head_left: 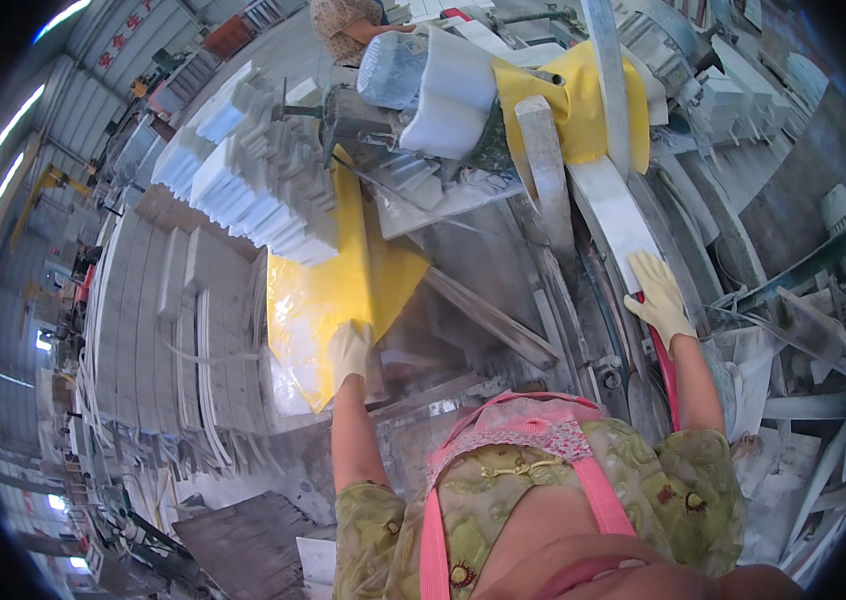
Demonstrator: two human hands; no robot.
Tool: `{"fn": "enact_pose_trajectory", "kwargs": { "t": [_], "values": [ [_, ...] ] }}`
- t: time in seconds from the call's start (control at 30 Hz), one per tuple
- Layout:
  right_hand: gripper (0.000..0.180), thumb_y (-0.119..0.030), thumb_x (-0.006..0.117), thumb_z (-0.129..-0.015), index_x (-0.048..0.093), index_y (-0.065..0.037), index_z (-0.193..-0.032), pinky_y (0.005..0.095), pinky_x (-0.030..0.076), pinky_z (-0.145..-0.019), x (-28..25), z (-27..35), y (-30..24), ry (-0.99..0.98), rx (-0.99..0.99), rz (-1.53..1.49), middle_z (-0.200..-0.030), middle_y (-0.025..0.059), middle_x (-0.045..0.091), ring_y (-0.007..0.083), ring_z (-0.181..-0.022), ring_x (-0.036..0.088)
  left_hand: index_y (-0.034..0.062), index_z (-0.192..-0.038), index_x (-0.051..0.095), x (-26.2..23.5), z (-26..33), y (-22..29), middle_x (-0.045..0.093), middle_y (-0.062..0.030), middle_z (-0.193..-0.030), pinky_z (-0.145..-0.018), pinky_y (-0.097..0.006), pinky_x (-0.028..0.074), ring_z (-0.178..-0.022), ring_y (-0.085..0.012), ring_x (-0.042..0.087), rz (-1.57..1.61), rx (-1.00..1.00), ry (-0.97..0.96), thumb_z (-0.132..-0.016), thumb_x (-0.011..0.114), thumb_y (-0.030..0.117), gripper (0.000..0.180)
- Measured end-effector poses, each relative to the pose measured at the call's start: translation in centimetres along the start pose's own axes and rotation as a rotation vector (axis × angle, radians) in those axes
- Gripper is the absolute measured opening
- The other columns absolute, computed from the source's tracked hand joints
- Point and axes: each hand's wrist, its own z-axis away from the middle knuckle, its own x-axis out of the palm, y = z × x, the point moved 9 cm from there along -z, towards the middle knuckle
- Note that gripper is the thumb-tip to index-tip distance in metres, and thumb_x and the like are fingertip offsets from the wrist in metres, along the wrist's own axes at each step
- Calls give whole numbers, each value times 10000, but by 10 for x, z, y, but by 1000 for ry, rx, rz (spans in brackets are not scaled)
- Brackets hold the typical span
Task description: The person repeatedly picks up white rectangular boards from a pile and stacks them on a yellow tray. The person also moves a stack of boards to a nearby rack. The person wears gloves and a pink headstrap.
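My right hand (661, 293), in a cream glove, lies flat on a long white stone strip (615, 205), fingers stretched out and a little apart. The strip runs away from me through a machine, under a hanging yellow sheet (575, 105). To the left, my left hand (350, 350), gloved alike, rests on a glossy yellow sheet (308, 310) draped near a stack of slabs. Its fingers look bent and their tips are hidden, so I cannot make out a grip.
Thin white strips (263, 180) are piled at the far left, beside grey slabs (138, 330). A white curved guard (451, 95) and an upright post (546, 165) stand ahead. Another person (343, 28) is at the back. Metal bars (823, 405) lie at right.
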Motion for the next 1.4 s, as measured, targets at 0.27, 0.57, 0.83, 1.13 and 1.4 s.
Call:
{"fn": "enact_pose_trajectory", "kwargs": {
  "t": [0.27,0.57,0.83,1.13,1.4],
  "values": [
    [793,-140,714,-762,454,-56,-1507,467,290,-1219,-2,9,30,-117,-21,-19,-1553,185,444,382,-1459,378,-8,-1055,670,12,-10,-9,679,-305,-1010,-892,-545,491,-985,-479,639,-43,56,-15,-973,482,483,532],
    [833,-121,705,-772,377,-74,-1537,480,231,-1241,15,-13,-7,111,43,420,-1587,132,375,300,-1502,292,-26,-1048,679,4,-13,9,683,-302,-1035,-917,-522,495,-1010,-451,650,-226,117,-113,-968,524,440,497],
    [564,-80,488,-931,435,15,-1484,421,303,-1221,-5,-19,-3,126,-45,319,-1492,185,504,290,-1418,450,-45,-996,716,-6,-2,16,700,-294,-1029,-852,-506,546,-955,-447,687,-155,-41,-87,-941,619,363,423],
    [659,-183,569,-931,357,-25,-1535,462,222,-1246,1,-55,-8,-143,-15,383,-1576,134,415,251,-1489,345,-41,-1083,660,-4,-1,17,680,-291,-1100,-910,-495,533,-1017,-439,668,-168,-12,-98,-942,614,374,441],
    [965,-220,747,-800,237,-30,-1596,458,191,-1258,36,-91,3,-104,29,565,-1649,142,293,271,-1543,247,-41,-1062,675,-1,0,16,680,-292,-1100,-927,-486,526,-1039,-438,660,-186,-49,-104,-944,602,360,425]
  ]
}}
